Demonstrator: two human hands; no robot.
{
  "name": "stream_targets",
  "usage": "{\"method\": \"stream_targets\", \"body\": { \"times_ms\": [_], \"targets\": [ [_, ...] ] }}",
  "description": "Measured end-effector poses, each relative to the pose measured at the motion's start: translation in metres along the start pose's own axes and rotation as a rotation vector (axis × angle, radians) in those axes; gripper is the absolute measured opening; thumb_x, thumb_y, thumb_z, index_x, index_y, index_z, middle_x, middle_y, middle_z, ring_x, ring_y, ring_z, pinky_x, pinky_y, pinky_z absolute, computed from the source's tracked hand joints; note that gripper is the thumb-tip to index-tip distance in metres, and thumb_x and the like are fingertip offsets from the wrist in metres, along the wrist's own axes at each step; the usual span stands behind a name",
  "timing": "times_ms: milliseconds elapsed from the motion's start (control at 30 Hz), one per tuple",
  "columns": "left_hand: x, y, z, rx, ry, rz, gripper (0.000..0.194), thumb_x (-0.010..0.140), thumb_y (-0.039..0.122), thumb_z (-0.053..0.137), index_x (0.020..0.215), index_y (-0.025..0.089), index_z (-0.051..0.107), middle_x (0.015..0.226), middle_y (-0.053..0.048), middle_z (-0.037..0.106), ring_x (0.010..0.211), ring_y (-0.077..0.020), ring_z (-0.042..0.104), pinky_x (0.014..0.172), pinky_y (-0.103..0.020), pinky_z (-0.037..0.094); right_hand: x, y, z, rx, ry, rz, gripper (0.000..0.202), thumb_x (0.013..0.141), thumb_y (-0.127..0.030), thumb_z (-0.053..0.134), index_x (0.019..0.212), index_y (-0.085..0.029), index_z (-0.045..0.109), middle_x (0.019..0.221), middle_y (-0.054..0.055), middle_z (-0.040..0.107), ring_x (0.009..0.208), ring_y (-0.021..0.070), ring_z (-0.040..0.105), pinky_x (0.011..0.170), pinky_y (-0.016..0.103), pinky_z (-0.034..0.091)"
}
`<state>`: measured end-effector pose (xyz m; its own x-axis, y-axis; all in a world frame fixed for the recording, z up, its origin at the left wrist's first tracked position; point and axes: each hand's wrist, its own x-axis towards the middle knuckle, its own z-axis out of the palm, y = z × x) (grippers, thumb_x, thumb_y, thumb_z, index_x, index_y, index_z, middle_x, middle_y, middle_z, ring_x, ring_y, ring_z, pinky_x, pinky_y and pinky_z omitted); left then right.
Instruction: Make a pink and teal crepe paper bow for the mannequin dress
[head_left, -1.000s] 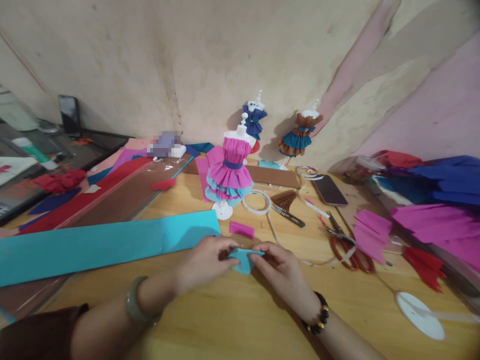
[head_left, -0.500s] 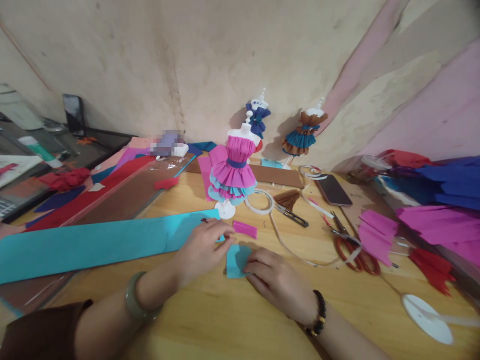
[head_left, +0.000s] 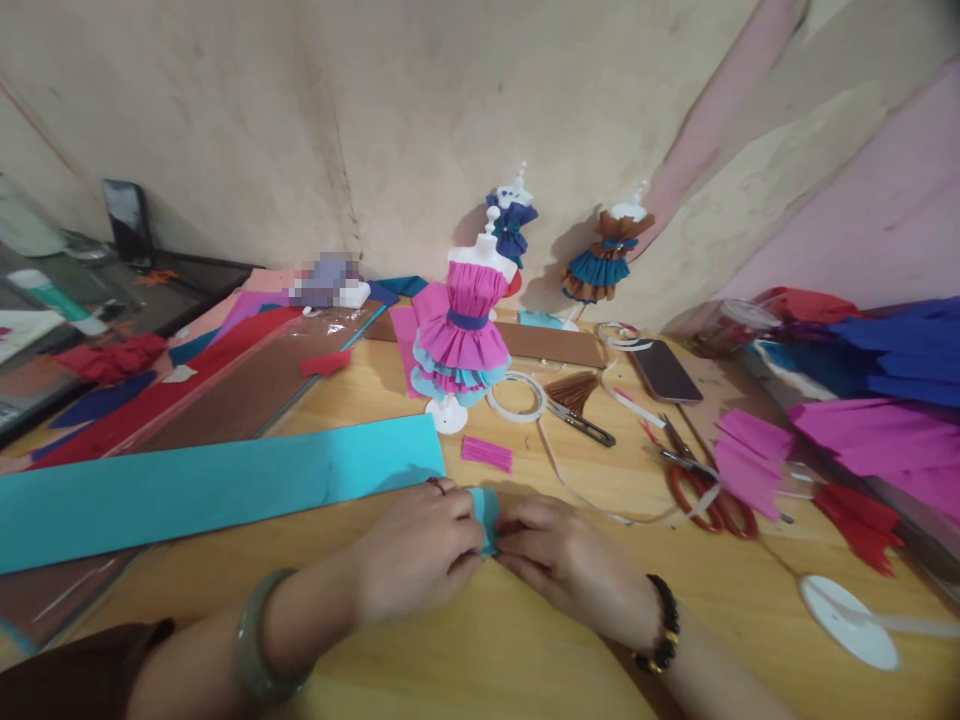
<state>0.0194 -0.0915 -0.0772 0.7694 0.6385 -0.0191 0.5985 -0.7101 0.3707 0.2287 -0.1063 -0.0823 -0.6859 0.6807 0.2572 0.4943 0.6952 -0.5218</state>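
Between my two hands a small turquoise paper piece (head_left: 486, 518) rests at the wooden table's near middle. My left hand (head_left: 420, 545), with a ring and a green bangle, pinches its left side; that edge is hidden under the fingers. On its right side the closed fingers of my right hand (head_left: 574, 560) grip the paper. A small pleated magenta strip (head_left: 487, 453) lies just beyond. Behind it stands a white mannequin in a magenta and light blue paper dress (head_left: 478, 330). To the left a long turquoise strip (head_left: 217, 490) lies flat.
Scissors (head_left: 694, 480), a tape roll (head_left: 517, 397), a hair clip (head_left: 581, 425) and a phone (head_left: 666, 371) lie right of the mannequin. Two more dressed mannequins stand by the wall. A white disc (head_left: 849, 622) is at the right. Coloured paper lies on both sides.
My left hand has moved right and down onto the small turquoise piece, which shows less now. My right hand stays at its right side. The view has shifted slightly.
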Motion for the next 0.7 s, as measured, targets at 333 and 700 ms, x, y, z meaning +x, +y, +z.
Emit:
{"method": "stream_targets", "body": {
  "times_ms": [333,700],
  "targets": [
    [0.0013,0.0014,-0.0062,-0.114,-0.021,-0.045,0.017,0.081,0.013,0.055,0.078,0.021,0.069,0.092,-0.001,0.066,0.093,-0.0188,0.059,0.084,-0.032,0.041,-0.0014,-0.0008,-0.0054,0.124,-0.049,0.118,0.012,0.086,-0.01,0.062,0.083,-0.019,0.07,0.096,0.005,0.065,0.093,0.0164,0.062,0.081,0.029,0.052],
    [0.0031,-0.0003,-0.0107,-0.156,-0.071,-0.055,0.021,0.083,0.01,0.053,0.07,0.019,0.067,0.082,-0.001,0.063,0.086,-0.0169,0.058,0.082,-0.031,0.039,-0.0035,0.0041,-0.0009,0.048,-0.049,0.107,0.016,0.092,-0.016,0.055,0.089,-0.02,0.07,0.092,0.005,0.065,0.088,0.0173,0.061,0.077,0.03,0.051]
  ]
}}
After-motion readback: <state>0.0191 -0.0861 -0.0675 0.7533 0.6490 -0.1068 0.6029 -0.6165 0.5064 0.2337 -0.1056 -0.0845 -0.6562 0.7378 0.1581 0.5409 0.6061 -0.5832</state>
